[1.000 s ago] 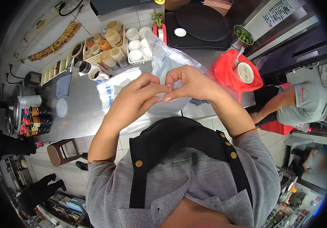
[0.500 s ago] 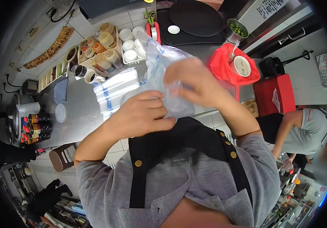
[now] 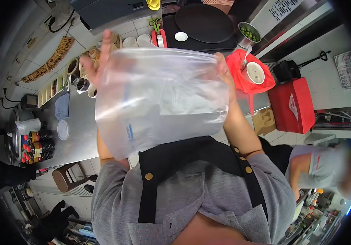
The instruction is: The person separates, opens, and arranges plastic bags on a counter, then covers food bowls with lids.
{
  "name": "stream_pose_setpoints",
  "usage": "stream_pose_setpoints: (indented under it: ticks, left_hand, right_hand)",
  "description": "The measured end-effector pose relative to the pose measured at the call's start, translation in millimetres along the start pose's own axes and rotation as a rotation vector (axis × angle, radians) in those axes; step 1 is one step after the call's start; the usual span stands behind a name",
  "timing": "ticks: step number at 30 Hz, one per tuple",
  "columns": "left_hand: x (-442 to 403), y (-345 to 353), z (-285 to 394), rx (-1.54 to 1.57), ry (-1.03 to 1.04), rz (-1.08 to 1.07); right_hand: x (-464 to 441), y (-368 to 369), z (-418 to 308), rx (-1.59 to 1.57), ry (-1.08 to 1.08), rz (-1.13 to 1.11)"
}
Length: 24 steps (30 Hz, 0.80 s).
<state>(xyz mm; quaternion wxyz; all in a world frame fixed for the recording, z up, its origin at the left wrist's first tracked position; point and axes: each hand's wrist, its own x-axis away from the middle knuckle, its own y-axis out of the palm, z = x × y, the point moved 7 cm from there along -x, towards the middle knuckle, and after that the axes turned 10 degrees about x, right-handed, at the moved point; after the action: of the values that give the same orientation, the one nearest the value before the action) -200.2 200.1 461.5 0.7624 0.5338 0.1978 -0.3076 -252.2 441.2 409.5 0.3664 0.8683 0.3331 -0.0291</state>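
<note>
A clear plastic bag point(image 3: 163, 98) with blue print is spread wide in front of my chest, over the steel counter. My left hand point(image 3: 98, 61) is at the bag's upper left, fingers stretched out and spread; the palm is partly behind or inside the film, and I cannot tell which. At the bag's upper right corner, my right hand point(image 3: 226, 75) grips the edge, with most of its fingers hidden. Just beyond the right hand stands a red plastic bag point(image 3: 240, 67) opened around a white lidded tub point(image 3: 255, 73).
Sauce bottles point(image 3: 93, 53) and white cups point(image 3: 143, 41) line the back. Green-handled scissors point(image 3: 156, 25) stand near a black tray point(image 3: 208, 24). A bowl of green fruit point(image 3: 249, 34) sits back right. Dark bottles point(image 3: 40, 141) stand left. A co-worker point(image 3: 310, 167) bends at right.
The crumpled plastic bag is now spread out wide. My left hand has moved up and left, its fingers now spread; my right hand has moved to the bag's right edge.
</note>
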Motion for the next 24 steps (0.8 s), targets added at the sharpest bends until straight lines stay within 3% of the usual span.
stream_pose_setpoints:
  ticks: [1, 2, 3, 5, 7, 8, 10, 14, 15, 16, 17, 19, 20, 21, 24]
  left_hand:
    - [-9, -6, -3, 0.058, 0.08, 0.269]
    - [-8, -18, -4, 0.119, 0.162, 0.536]
    - [-9, -26, -6, 0.119, 0.177, 0.531]
    - [1, -72, -30, 0.217, 0.057, 0.561]
    - [27, -125, -56, 0.287, -0.03, 0.581]
    - [43, -149, -68, 0.31, -0.055, 0.587]
    - [100, -219, -89, 0.271, -0.081, 0.899]
    - [160, -277, -126, 0.119, -0.198, 1.052]
    - [173, -287, -128, -0.198, -0.25, 1.19]
    - [189, -297, -125, -0.524, -0.299, 1.309]
    - [197, -305, -130, -0.524, -0.299, 1.31]
    - [178, -282, -115, -1.667, -0.447, 0.959]
    - [171, -269, -120, -1.748, -0.592, 0.967]
    - [174, -276, -120, -1.747, -0.593, 0.97]
    - [166, -303, -118, -1.72, -0.595, 0.859]
  right_hand:
    - [-4, 0, 7, 0.003, -0.03, -0.012]
    - [2, -10, 19, -0.034, 0.021, 0.181]
    - [9, -17, 28, -0.07, 0.073, 0.373]
    - [13, -30, 45, -0.217, 0.088, 0.392]
    - [28, -64, 78, -0.094, 0.143, 0.24]
    - [39, -89, 100, -0.2, 0.206, 0.161]
    - [60, -125, 139, -0.306, 0.272, 0.082]
    - [86, -161, 183, -0.199, 0.46, 0.403]
    - [92, -169, 189, -0.143, 0.507, 0.541]
    - [97, -175, 200, -0.143, 0.509, 0.543]
    - [103, -187, 209, -0.001, 0.493, 0.607]
    - [110, -214, 228, 0.142, 0.479, 0.669]
    - [114, -229, 241, 0.153, 0.545, 0.739]
    - [115, -239, 248, 0.164, 0.611, 0.81]
    - [72, -241, 218, -0.03, 0.542, 0.67]
